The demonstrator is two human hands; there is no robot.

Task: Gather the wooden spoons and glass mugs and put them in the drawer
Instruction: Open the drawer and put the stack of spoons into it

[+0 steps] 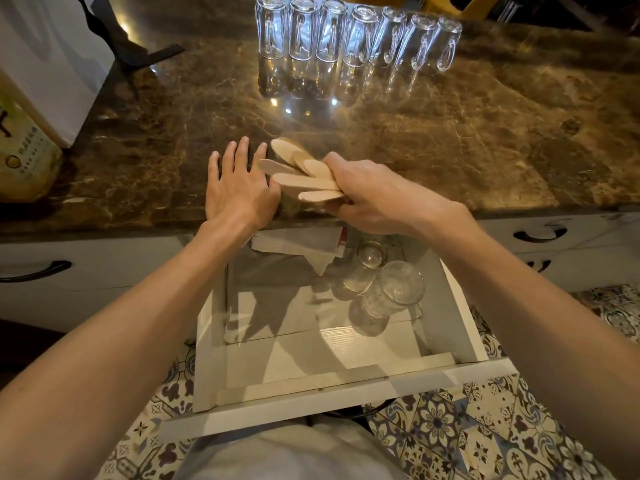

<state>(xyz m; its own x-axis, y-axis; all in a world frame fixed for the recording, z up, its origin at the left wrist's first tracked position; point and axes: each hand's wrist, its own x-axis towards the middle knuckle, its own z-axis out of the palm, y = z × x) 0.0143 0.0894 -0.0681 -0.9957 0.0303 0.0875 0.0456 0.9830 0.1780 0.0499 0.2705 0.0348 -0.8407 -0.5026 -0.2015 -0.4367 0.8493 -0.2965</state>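
My right hand (372, 195) grips a fanned bundle of several pale wooden spoons (301, 171) just above the near edge of the brown marble counter (450, 140). Flat beside it, my left hand (239, 185) rests on the counter with fingers spread, its thumb side touching the spoon ends. Several glass mugs (356, 36) stand upside down in a row at the back of the counter. Below my hands the white drawer (464, 323) is pulled out, with a few glass mugs (388, 285) lying at its right side.
Folded paper and a grey cloth (301, 247) lie at the drawer's back. A white bag and a printed box (24, 147) stand on the counter's left. Shut drawers with black handles (540, 233) flank the open one. Patterned floor tiles (485, 427) show below.
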